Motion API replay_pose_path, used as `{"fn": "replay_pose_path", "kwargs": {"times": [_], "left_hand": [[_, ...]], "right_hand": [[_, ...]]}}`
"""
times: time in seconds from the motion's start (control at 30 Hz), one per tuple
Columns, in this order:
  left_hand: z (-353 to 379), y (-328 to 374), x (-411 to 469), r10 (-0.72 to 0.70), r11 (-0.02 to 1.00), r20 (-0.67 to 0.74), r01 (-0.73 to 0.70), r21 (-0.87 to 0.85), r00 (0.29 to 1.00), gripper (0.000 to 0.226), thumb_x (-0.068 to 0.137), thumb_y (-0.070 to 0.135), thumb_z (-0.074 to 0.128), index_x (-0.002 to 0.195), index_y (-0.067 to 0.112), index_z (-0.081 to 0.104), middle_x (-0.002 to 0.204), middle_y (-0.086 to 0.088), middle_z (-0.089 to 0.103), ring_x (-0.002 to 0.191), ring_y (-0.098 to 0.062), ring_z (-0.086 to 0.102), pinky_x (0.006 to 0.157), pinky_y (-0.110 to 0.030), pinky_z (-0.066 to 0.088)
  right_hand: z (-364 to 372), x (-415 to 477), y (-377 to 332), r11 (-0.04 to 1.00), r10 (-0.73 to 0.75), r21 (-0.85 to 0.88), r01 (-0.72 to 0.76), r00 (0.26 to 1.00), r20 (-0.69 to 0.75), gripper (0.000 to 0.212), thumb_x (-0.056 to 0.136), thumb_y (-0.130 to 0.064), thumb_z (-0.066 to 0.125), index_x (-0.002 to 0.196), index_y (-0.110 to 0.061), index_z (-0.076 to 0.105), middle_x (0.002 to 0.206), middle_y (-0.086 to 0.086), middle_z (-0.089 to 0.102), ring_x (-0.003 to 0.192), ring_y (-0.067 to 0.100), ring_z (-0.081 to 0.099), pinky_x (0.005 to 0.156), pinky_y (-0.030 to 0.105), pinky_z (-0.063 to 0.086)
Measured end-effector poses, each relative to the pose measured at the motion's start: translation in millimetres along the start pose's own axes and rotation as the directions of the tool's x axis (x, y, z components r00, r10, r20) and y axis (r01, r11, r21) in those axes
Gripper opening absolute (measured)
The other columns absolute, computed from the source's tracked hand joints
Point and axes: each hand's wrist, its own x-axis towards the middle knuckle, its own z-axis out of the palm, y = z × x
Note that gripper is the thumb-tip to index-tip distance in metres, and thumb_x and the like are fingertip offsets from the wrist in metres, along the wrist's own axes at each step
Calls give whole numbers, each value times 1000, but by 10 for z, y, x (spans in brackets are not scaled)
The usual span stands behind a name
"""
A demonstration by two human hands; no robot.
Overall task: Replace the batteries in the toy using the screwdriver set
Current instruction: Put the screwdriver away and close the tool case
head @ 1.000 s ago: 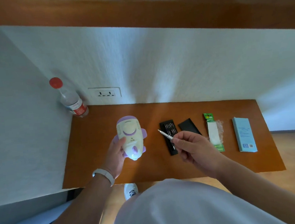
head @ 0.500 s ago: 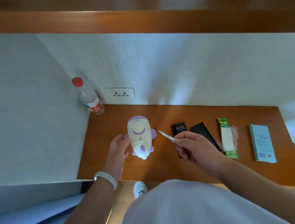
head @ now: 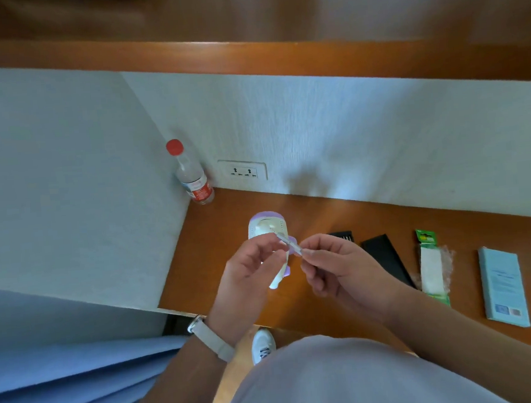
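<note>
The white and purple toy (head: 267,226) lies on the wooden desk (head: 217,246), partly hidden behind my hands. My right hand (head: 336,269) pinches the slim silver screwdriver (head: 293,247) by its handle, just above the toy. My left hand (head: 248,276) has its thumb and fingertips curled round the screwdriver's front end. Neither hand holds the toy. The black bit tray (head: 343,235) of the screwdriver set lies right of the toy, mostly hidden by my right hand. The green pack of batteries (head: 432,264) lies further right.
A black lid (head: 386,255) lies beside the bit tray and a light blue box (head: 502,284) sits at the desk's right end. A red-capped bottle (head: 192,178) stands in the back left corner by a wall socket (head: 242,170). White walls enclose the desk's left and back.
My left hand let go of the toy, which now lies on the desk, and came over to the screwdriver's tip. The camera view shifted left and down.
</note>
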Motion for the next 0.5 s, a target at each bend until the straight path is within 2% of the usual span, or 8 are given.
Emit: {"fn": "replay_pose_path", "kwargs": {"times": [0.1,0.2,0.3,0.37,0.43,0.5], "left_hand": [[124,71,-23,-3,1000,11,3,-12,1000,22,99,9,61,95,25,76,98,4,76,94,-11,68,82,-25,57],[206,104,-12,13,1000,-16,-13,-13,1000,10,97,11,64,94,12,73,97,3,76,92,-10,68,81,-24,56],[281,133,14,-20,1000,-32,20,-23,999,9,96,15,65,95,12,73,98,-2,76,98,-22,69,86,-34,59],[326,159,48,-34,999,-37,34,-13,999,11,98,15,63,97,13,73,98,-3,76,99,-27,69,88,-39,59],[362,186,95,-36,999,-29,36,2,999,13,100,14,60,97,13,73,94,-3,78,92,-27,73,85,-39,60],[402,217,139,-46,999,-10,46,9,999,13,100,14,60,98,11,72,89,-2,78,85,-25,75,83,-37,62]], "right_hand": [[12,-14,-18,999,-19,35,18,999,35,12,100,-15,57,94,-11,66,73,7,58,57,14,49,52,24,40],[-14,-47,-30,999,-41,1,41,998,53,15,100,-18,56,92,-12,67,76,8,62,61,15,53,55,24,44],[-48,-75,-66,984,-61,-168,57,998,-17,21,96,-33,59,90,-15,70,78,6,69,66,16,60,59,23,51],[-96,-97,-77,939,-107,-338,68,989,-97,20,89,-43,61,85,-27,71,76,2,70,66,12,62,63,23,54],[-174,-121,-81,886,-173,-457,81,971,-164,15,91,-42,59,85,-32,68,74,3,68,65,12,60,66,27,54],[-250,-157,-107,880,-213,-465,95,955,-208,14,95,-36,58,84,-35,67,73,3,68,66,14,60,69,30,55]]}}
